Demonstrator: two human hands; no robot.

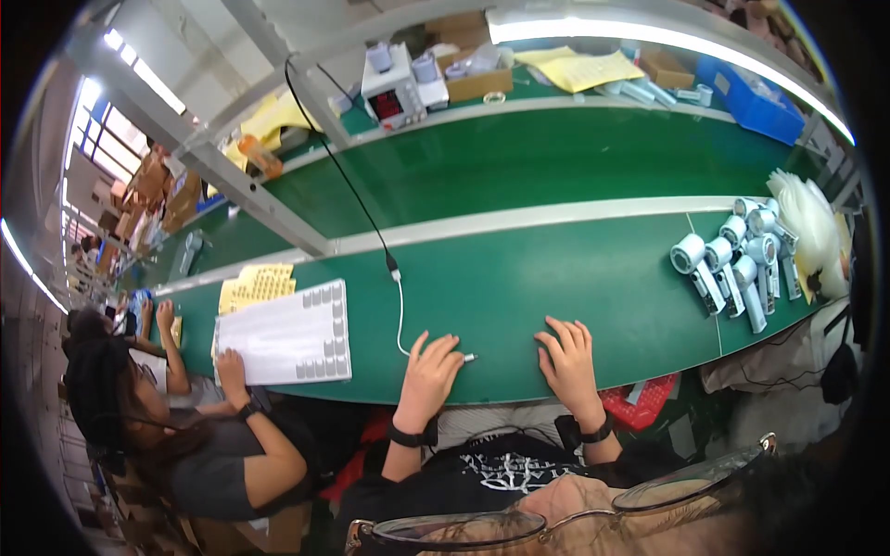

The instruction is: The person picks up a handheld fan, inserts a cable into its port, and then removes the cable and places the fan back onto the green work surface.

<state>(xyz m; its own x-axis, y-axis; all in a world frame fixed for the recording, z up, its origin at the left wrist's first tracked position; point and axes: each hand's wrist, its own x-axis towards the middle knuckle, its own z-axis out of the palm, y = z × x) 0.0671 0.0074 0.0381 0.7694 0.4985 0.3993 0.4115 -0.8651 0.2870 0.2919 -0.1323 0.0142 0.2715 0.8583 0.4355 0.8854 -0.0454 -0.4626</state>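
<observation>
A white cable (400,310) runs down from a black connector (392,264) and passes under the fingers of my left hand (429,378). Its small metal-tipped plug (470,357) sticks out to the right beyond my thumb. The fingers of that hand are bent around the cable near the plug. My right hand (569,369) rests on the green table (593,269) with fingers spread and nothing in it. To the far right lies a pile of light-blue handheld fans (732,255), with round heads and slim handles, apart from both hands.
Left of me a co-worker (232,445) has a hand on a white sheet with grey labels (283,334). Yellow paper (258,285) lies behind it. A clear plastic bag (805,222) sits beside the fans. The shelf holds a power supply (389,88) and a blue bin (751,102).
</observation>
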